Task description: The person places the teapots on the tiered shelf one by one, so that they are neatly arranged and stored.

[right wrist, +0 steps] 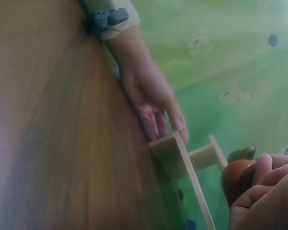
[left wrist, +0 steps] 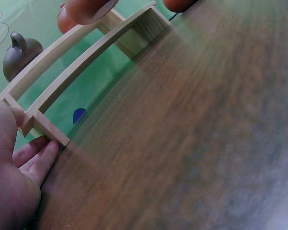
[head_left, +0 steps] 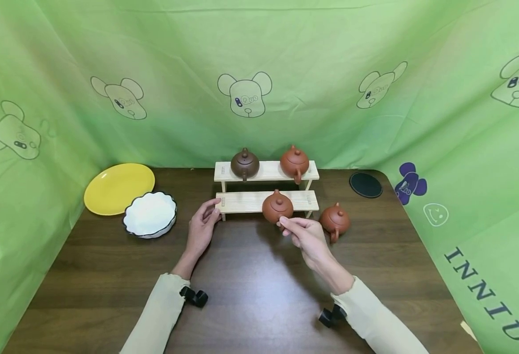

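Observation:
A reddish-brown clay teapot (head_left: 277,205) is at the lower board of a two-tier wooden stand (head_left: 241,202), overlapping its front edge in the head view. My right hand (head_left: 305,239) pinches its handle between thumb and fingers. In the left wrist view the teapot's underside shows above the board. At the stand's left end, my left hand (head_left: 202,228) grips the lower board, with fingers against the end leg (left wrist: 50,128). On the upper board sit a dark brown teapot (head_left: 245,163) and another reddish teapot (head_left: 294,163).
A third reddish teapot (head_left: 335,221) stands on the wooden table right of the stand. A black round coaster (head_left: 365,185) lies at the back right. At the left are a yellow plate (head_left: 118,189) and a white scalloped bowl (head_left: 150,215). Green cloth (head_left: 175,137) surrounds the table.

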Demonstrator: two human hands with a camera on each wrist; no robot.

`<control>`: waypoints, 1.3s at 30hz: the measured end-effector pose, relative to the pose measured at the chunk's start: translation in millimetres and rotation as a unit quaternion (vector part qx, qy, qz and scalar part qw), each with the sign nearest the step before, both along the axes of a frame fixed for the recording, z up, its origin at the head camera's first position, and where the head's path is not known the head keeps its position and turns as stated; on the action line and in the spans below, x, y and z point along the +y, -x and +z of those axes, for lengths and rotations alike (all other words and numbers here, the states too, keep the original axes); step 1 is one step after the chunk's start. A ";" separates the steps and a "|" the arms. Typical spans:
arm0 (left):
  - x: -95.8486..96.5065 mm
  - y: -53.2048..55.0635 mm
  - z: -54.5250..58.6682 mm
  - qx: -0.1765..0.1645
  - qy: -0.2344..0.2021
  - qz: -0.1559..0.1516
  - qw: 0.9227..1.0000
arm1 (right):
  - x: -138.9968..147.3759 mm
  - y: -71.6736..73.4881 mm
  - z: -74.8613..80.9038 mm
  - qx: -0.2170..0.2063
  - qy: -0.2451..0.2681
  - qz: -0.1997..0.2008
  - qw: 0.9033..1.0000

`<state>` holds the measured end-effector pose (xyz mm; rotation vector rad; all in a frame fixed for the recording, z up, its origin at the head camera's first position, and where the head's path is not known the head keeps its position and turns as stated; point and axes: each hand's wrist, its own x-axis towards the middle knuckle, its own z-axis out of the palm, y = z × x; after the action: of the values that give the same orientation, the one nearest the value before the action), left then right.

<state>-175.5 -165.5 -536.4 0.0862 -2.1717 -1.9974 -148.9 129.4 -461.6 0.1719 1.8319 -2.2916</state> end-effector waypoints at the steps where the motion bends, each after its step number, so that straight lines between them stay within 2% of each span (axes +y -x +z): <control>1: 0.0 0.3 0.3 0.001 0.002 0.000 1.000 | -2.9 1.5 0.3 0.001 0.004 0.001 1.000; 7: 0.2 0.7 -1.0 0.007 0.002 0.003 1.000 | -17.9 12.1 -1.8 0.008 0.019 -0.006 1.000; 15: -0.8 0.9 -6.9 0.050 -0.001 0.007 0.999 | -35.5 25.7 -11.3 0.023 0.023 -0.028 0.999; 24: -2.5 2.4 -8.7 0.046 0.003 0.002 0.999 | -54.3 31.7 -21.6 0.027 0.006 -0.027 0.999; 26: -3.1 2.0 -8.7 0.050 0.001 -0.001 0.999 | -58.0 33.1 -21.6 0.025 0.006 -0.026 0.999; 27: -5.0 4.5 -13.5 0.058 -0.009 -0.003 0.998 | -59.7 33.8 -21.6 0.024 0.008 -0.026 0.999; 31: -4.7 3.2 -13.5 0.071 -0.023 -0.008 0.997 | -65.6 36.5 -21.4 0.018 0.013 -0.024 0.999; 33: -4.1 3.0 -13.1 0.067 -0.022 -0.007 0.998 | -68.3 37.9 -21.1 0.017 0.016 -0.024 0.999; 34: -2.0 0.3 -8.2 0.058 -0.013 -0.005 0.998 | -69.5 38.6 -21.2 0.017 0.016 -0.024 0.999; 39: -1.1 1.4 -4.3 0.021 -0.002 -0.002 1.000 | -74.4 41.7 -20.7 0.015 0.016 -0.023 1.000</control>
<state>-177.0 -166.6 -540.7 0.0401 -2.1445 -1.9873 -190.6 54.9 -482.3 0.1772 1.8229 -2.3650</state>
